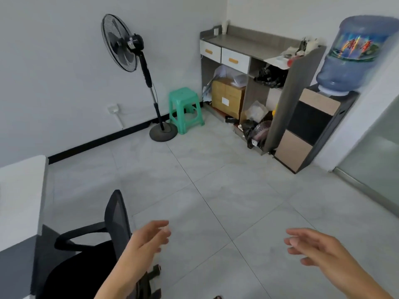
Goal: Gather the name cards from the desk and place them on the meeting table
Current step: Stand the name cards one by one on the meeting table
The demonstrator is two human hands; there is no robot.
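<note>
- Two bare hands reach forward over the pale grey tiled floor (216,169): the left hand (144,240) has its fingers loosely curled and slightly apart, holding nothing; the right hand (313,247) has its fingers stretched and a little spread, also empty.
- One black mesh-backed office chair (90,244) stands just beside the left forearm, against the white-topped desk (19,195) at the left edge.
- No name cards can be made out on the visible part of the desk or anywhere else in view.
- One black pedestal fan (127,44) stands by the wall, with one green plastic stool (185,108) just beside its base.
- One grey sideboard (248,42) with two white drawers holds one brown cardboard box (226,96) bearing a white label too small to read.
- One blue water bottle (356,52) sits upturned on a dispenser (313,126); its red printed characters are too blurred to read.
</note>
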